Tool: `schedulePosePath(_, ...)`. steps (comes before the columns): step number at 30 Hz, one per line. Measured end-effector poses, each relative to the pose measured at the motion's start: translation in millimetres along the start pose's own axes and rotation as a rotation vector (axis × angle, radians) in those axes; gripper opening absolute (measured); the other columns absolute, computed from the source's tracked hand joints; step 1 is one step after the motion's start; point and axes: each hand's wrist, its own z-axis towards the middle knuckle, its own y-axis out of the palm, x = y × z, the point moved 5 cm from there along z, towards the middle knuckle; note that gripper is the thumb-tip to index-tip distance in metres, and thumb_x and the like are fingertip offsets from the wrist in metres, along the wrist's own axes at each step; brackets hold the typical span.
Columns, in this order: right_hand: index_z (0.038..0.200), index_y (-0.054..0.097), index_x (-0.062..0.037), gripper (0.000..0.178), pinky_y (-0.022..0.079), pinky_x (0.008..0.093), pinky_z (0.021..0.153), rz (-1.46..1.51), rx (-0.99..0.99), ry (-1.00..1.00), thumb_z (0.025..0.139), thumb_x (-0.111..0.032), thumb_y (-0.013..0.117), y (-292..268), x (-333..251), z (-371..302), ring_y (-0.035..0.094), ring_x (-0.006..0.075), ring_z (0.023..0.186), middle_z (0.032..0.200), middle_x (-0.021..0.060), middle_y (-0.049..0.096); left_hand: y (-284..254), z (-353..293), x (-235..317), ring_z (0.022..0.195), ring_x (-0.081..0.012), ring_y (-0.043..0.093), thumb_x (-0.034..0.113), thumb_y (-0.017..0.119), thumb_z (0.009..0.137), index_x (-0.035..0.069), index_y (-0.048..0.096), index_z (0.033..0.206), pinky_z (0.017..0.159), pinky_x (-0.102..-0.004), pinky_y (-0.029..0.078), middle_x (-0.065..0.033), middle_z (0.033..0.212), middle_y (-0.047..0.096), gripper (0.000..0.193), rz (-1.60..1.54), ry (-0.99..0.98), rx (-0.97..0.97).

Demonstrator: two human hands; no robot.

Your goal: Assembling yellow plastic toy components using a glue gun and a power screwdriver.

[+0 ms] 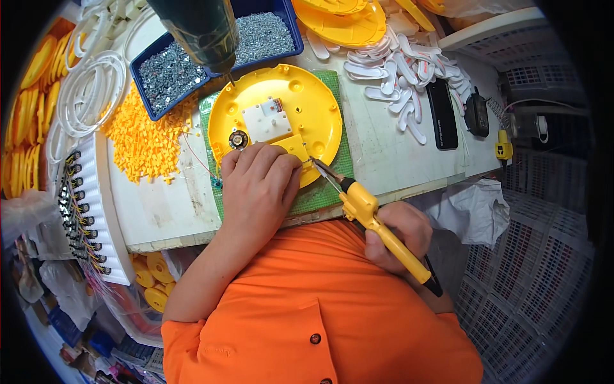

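Observation:
A yellow round plastic shell lies inner side up on a green mat in front of me. Inside it sit a white gearbox-like block, a small round speaker and a yellow rectangular compartment. My left hand rests over the shell's near edge, fingers bent together beside the compartment; its fingertips are hidden. My right hand is wrapped around a yellow soldering gun. The gun's tip points left, touching or very near the metal contact at the compartment's right end.
A dark power screwdriver hangs above the shell's far left. Blue bins of screws stand behind small yellow parts. White strips, a black phone-like slab and a black box lie right; a white rack stands left.

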Motion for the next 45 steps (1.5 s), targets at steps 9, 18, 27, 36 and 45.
schedulePosePath(9,0.120,0.056,0.0042,0.045,0.057,0.0337,0.067,-0.030,0.217,0.186,0.081,-0.011,0.073,-14,16,-17,0.067,0.0227,0.071,0.090,0.0153,0.067,1,1,1,0.095,-0.0202,0.064,0.014,0.077,0.079,0.015,0.063,0.089,0.084,-0.0369,0.041,0.0001,0.091,0.063,0.017,0.037,0.030,0.031)
schedulePosePath(18,0.146,0.035,0.0038,0.057,0.055,0.0340,0.084,0.120,0.189,0.315,0.099,-0.018,0.060,-4,19,-1,0.066,0.0205,0.089,0.100,0.0164,0.066,-1,-2,-2,0.097,-0.0206,0.063,0.014,0.077,0.079,0.014,0.064,0.093,0.085,-0.0375,0.041,-0.0005,0.093,0.063,0.018,0.033,0.020,0.002)
schedulePosePath(27,0.139,0.051,0.0042,0.048,0.054,0.0385,0.097,0.084,0.161,0.271,0.100,-0.019,0.067,34,59,47,0.069,0.0273,0.111,0.122,0.0211,0.069,-90,7,-57,0.113,-0.0306,0.061,0.000,0.070,0.081,0.007,0.067,0.112,0.103,-0.0459,0.042,-0.0114,0.114,0.067,0.032,0.009,-0.028,-0.154)
schedulePosePath(36,0.135,0.059,-0.0072,0.056,0.050,0.0426,0.099,-0.335,0.042,0.136,0.082,0.004,0.070,68,74,75,0.062,0.0364,0.112,0.123,0.0160,0.066,-105,-20,-83,0.111,-0.0206,0.063,0.010,0.071,0.081,0.013,0.068,0.095,0.112,-0.0479,0.037,-0.0007,0.101,0.067,0.015,0.338,0.019,-0.261)
schedulePosePath(45,0.133,0.059,-0.0046,0.054,0.049,0.0430,0.096,-0.302,0.033,0.139,0.081,0.004,0.069,67,51,45,0.062,0.0374,0.106,0.116,0.0172,0.065,-151,-38,-118,0.104,-0.0221,0.065,-0.004,0.070,0.086,0.002,0.065,0.090,0.091,-0.0383,0.052,-0.0136,0.106,0.067,0.009,-0.598,-0.438,0.072)
